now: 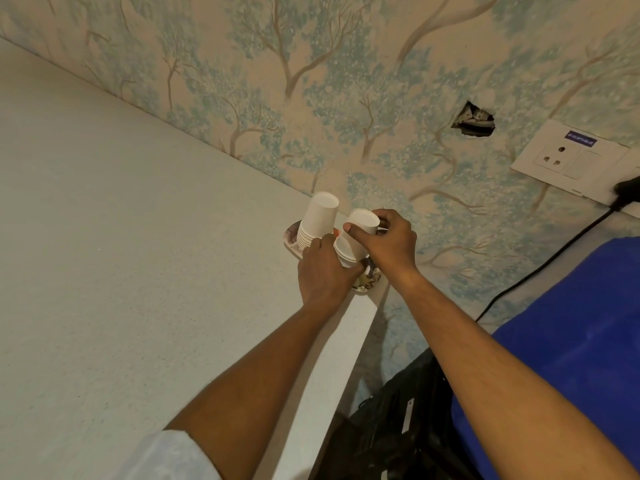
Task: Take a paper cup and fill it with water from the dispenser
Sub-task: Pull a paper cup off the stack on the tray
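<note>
From the cup stacks (pixel 320 220), the surface (pixel 121 271) lies bare toward nine and seven o'clock. At twelve the wall (pixel 346 81) closes in right behind them. Toward four o'clock the surface edge drops off, with a blue container (pixel 571 341) and black cable (pixel 540 268) beyond.

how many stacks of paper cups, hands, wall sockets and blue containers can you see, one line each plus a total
stacks of paper cups: 2, the untouched stack and the stack being held
hands: 2, left hand and right hand, both on the held stack
wall sockets: 1, socket plate
blue containers: 1, blue container
total: 6
</note>
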A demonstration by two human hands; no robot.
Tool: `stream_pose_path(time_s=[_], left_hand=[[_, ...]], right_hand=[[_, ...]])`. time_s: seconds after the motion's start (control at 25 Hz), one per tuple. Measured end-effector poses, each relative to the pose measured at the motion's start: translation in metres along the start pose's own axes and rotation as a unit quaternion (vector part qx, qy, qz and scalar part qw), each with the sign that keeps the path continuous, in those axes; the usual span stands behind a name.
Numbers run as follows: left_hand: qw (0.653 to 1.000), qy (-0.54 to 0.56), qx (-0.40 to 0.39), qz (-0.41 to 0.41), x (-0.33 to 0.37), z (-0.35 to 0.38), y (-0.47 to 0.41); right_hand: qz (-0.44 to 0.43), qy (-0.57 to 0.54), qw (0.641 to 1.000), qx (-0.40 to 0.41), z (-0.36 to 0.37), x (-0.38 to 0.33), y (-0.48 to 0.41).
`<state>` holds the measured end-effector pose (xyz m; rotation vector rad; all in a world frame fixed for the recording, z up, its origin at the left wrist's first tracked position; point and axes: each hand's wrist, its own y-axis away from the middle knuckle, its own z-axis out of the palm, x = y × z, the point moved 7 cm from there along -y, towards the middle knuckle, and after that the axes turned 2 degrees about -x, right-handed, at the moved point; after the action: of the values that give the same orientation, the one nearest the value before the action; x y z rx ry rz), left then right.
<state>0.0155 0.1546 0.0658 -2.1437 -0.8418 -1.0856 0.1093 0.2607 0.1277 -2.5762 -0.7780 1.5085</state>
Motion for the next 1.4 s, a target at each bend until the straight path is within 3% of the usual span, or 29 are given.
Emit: stream_pose_path(time_s=[0.28,0.56,1.08,1.4], left_hand=[[1.000,0.015,0.010,-0.008,-0.003,0.006,-0.001],[1.000,-0.009,0.002,-0.003,-0.009,0.013,-0.002],[1.000,-0.006,0.015,0.003,-0.012,0.016,-0.002],[1.000,-0.014,0.004,-0.001,-0.011,0.020,-0.005]], right_hand=[[0.011,-0.009,1.000,0.002,-0.001,0.008,-0.001],[0.060,0.054,0.990,-0.112,0.027,0.041,0.009],[0.014,0.095,0.990,-0.106,0.032,0.036,0.006],[0.016,0.061,0.995,-0.077,0.032,0.041,0.007]])
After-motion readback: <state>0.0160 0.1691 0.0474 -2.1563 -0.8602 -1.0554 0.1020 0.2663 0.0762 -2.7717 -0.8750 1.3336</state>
